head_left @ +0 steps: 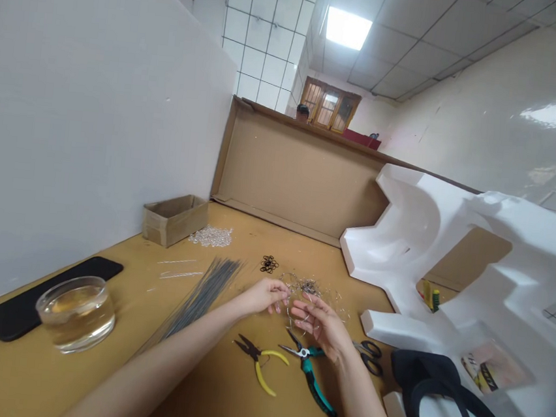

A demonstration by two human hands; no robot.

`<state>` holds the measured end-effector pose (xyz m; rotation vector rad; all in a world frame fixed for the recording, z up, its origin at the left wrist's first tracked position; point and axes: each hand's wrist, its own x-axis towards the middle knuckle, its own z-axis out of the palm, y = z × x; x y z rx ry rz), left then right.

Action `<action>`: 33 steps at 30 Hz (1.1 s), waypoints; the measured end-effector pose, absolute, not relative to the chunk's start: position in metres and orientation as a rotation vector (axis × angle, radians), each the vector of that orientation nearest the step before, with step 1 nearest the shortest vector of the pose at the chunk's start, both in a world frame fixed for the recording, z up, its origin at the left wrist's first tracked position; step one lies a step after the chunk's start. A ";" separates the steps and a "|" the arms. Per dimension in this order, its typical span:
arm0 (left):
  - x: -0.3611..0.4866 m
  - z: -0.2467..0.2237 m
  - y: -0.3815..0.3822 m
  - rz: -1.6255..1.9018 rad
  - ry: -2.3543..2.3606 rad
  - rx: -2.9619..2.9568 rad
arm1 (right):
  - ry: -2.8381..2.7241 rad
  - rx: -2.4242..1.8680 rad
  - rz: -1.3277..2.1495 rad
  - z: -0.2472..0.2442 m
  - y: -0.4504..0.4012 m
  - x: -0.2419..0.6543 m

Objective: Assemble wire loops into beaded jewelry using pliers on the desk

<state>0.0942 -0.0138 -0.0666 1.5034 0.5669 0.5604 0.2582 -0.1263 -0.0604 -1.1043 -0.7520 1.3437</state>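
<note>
A thin silver wire piece [289,316], bent into a loop, hangs between my two hands. My left hand [269,295] pinches its left side between thumb and fingertips. On the other side my right hand [323,324], palm turned up with fingers curled, holds the wire too; its exact shape is too fine to make out. Just behind the hands lies a tangled pile of small metal wire pieces [308,286]. Below them on the table are yellow-handled pliers [259,359] and teal-handled long-nose pliers [309,369], both with jaws apart.
Straight grey wires [206,290] lie beside my left forearm. Black rings [269,264], clear beads [211,235] and a small cardboard box [174,219] sit farther back. A glass bowl of liquid [76,313] stands left. Scissors [370,358] and white foam [405,214] are right.
</note>
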 end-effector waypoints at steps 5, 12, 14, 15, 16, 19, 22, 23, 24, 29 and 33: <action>0.093 -0.071 -0.010 0.552 0.549 1.511 | -0.757 -1.120 1.361 -0.061 -0.126 0.260; 0.092 -0.071 -0.011 0.547 0.581 1.505 | -0.757 -1.123 1.362 -0.057 -0.127 0.259; 0.092 -0.070 -0.012 0.552 0.588 1.515 | -0.753 -1.121 1.357 -0.057 -0.128 0.260; 0.092 -0.069 -0.013 0.553 0.589 1.521 | -0.752 -1.119 1.355 -0.057 -0.128 0.261; 0.092 -0.069 -0.013 0.553 0.589 1.528 | -0.752 -1.117 1.354 -0.056 -0.128 0.262; 0.092 -0.068 -0.013 0.546 0.594 1.549 | -0.753 -1.113 1.353 -0.056 -0.128 0.264; 0.092 -0.070 -0.012 0.532 0.607 1.569 | -0.751 -1.117 1.356 -0.056 -0.128 0.266; 0.093 -0.070 -0.012 0.529 0.610 1.575 | -0.751 -1.120 1.356 -0.056 -0.128 0.266; 0.093 -0.071 -0.012 0.526 0.612 1.580 | -0.750 -1.123 1.356 -0.057 -0.128 0.267; 0.092 -0.069 -0.012 0.512 0.615 1.589 | -0.745 -1.141 1.356 -0.059 -0.126 0.267; 0.089 -0.062 -0.012 0.525 0.603 1.573 | -0.746 -1.145 1.353 -0.061 -0.124 0.268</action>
